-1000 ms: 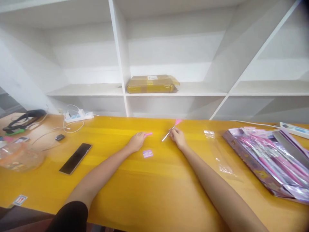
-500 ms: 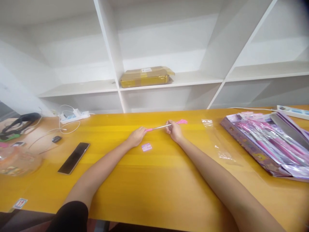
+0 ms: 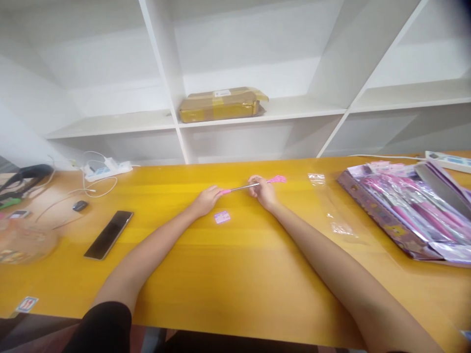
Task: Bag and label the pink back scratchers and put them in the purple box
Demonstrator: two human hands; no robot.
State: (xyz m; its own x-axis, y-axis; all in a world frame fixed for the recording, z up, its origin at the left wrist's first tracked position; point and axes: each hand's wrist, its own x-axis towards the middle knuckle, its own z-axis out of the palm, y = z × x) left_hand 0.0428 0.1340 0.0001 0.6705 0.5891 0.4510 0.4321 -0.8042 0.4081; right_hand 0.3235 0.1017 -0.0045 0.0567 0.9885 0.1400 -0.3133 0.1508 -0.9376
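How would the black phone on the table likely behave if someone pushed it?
The phone looks stiff, being a flat slab. Lying flat, it seems unlikely to roll or tip; its smooth, glossy face suggests it may feel slippery.

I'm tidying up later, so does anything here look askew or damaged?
Mildly: the box on the shelf has a loose flap sticking up at its right end, so it looks worn. I see no spill.
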